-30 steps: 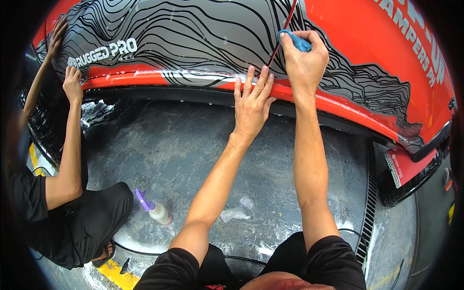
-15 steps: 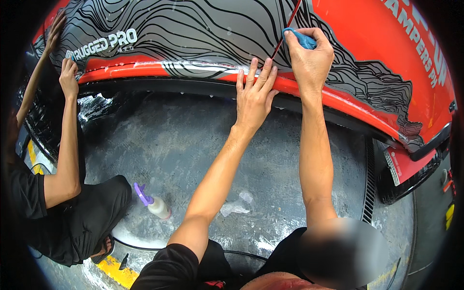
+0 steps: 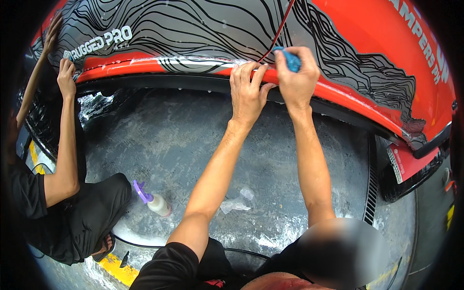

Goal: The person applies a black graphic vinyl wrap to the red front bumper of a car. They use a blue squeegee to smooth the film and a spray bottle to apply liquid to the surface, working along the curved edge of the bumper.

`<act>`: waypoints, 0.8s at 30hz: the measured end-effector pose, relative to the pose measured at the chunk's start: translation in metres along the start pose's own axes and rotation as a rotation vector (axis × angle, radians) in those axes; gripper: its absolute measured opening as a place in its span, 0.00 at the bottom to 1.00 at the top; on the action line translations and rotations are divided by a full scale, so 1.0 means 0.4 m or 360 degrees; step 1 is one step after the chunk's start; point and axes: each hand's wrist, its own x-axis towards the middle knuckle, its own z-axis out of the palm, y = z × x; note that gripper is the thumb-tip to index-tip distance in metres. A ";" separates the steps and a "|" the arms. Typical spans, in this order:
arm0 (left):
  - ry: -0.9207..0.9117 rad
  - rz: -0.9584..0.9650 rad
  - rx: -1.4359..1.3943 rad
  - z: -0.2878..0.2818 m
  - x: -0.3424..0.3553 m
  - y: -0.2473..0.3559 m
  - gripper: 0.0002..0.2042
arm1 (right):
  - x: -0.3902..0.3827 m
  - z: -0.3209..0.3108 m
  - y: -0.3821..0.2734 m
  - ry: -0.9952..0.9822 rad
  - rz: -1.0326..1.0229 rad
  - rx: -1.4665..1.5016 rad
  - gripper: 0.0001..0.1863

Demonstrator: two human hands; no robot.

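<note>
At the lower edge of the frame, a black sleeve [image 3: 166,263], with a bare forearm stretched from it toward the middle. Beyond, on the grey floor [image 3: 179,145] left of centre, a spray bottle [image 3: 158,205] with a purple head; to its right, a crumpled clear scrap [image 3: 237,202]. Farther up, at upper centre, the left hand [image 3: 247,92], fingers bent over the vehicle's red lower edge [image 3: 343,100], thumb spread apart; cannot tell whether anything is pinched under the fingertips. Just to its right, the right hand [image 3: 300,82], thumb and fingers closed round a blue cloth [image 3: 292,62], close beside the dark red seam [image 3: 280,36]; contact with the panel hard to tell. Cloth probably light, soft and easily squashed, best held bunched through its middle. Behind, across the top, silver-grey film [image 3: 208,29] with wavy black lines; probably thin, perhaps slick where shiny, easily creased at a border, so better steadied with flat fingertips than tugged at one point. At upper left, a co-worker's hands [image 3: 66,82], one laid against the vehicle's side, the other bunched near the red strip.
</note>
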 end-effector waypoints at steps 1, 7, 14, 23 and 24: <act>-0.0007 -0.0005 0.0006 0.000 0.000 0.001 0.32 | -0.011 0.001 0.001 -0.0078 -0.0012 0.0040 0.10; -0.0007 -0.0015 -0.0002 -0.001 0.005 0.003 0.30 | 0.025 -0.017 -0.002 0.0070 0.0125 0.0106 0.09; -0.0029 -0.0011 0.0006 -0.006 0.009 -0.002 0.30 | 0.032 0.031 -0.020 0.0122 0.0169 0.0210 0.09; -0.0046 -0.0029 -0.0017 -0.012 0.011 0.000 0.30 | 0.030 0.031 -0.036 0.0117 0.0244 0.0193 0.10; -0.0041 -0.0027 -0.0027 -0.014 0.011 -0.001 0.30 | 0.024 0.024 -0.033 0.0107 0.0286 0.0192 0.10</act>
